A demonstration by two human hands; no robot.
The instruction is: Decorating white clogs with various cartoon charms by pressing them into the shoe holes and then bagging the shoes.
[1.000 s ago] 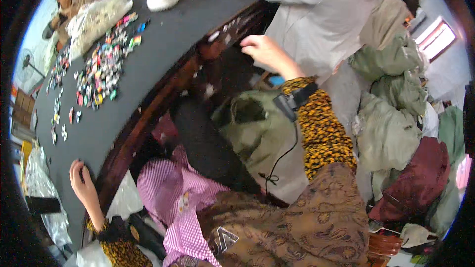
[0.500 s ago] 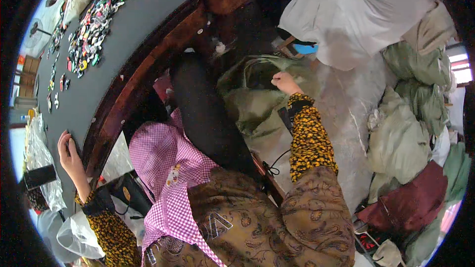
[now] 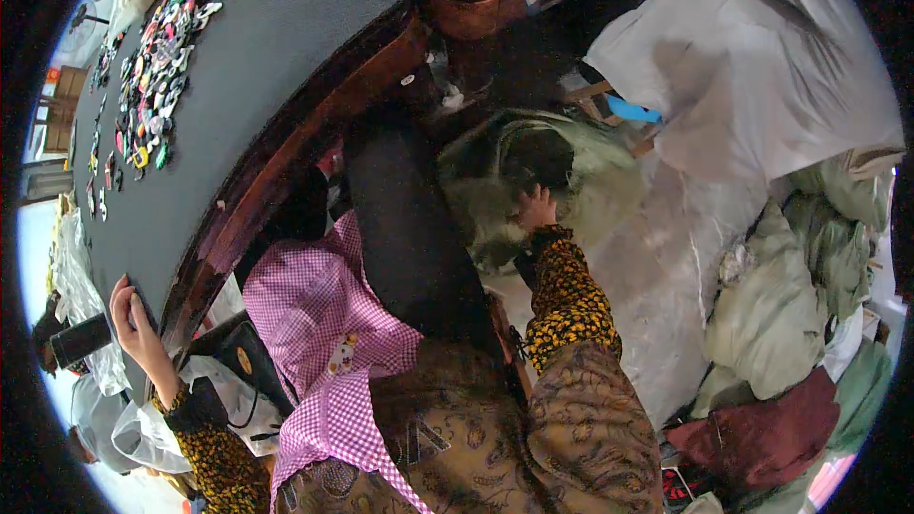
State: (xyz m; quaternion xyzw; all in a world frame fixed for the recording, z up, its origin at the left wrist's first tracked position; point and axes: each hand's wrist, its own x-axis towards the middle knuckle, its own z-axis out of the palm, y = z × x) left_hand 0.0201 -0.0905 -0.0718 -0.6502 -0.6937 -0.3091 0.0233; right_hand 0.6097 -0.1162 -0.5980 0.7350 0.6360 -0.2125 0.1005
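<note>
My left hand [image 3: 139,326] rests on the near edge of the dark grey table [image 3: 276,19], its fingers stretched out and nothing in them. Down at the floor, my right hand [image 3: 537,209] is over the side of an olive-green sack [image 3: 609,181], close to its dark mouth. The fingers of this hand are spread and hold nothing that I can see. Whether they touch the cloth, I cannot tell. Many small colourful pieces [image 3: 152,86], too small to name, lie heaped on the far left of the table.
The table has a worn wooden rim [image 3: 314,105]. A large pale grey cloth [image 3: 733,76] hangs at the upper right. Full sacks [image 3: 771,305] and a maroon bundle [image 3: 762,428] are piled on the right. Clear plastic bags [image 3: 152,433] lie at the lower left.
My right hand has moved down and slightly left across the sack, and its closed fingers have spread. The left hand stays at the table's edge. The whole view has shifted a little.
</note>
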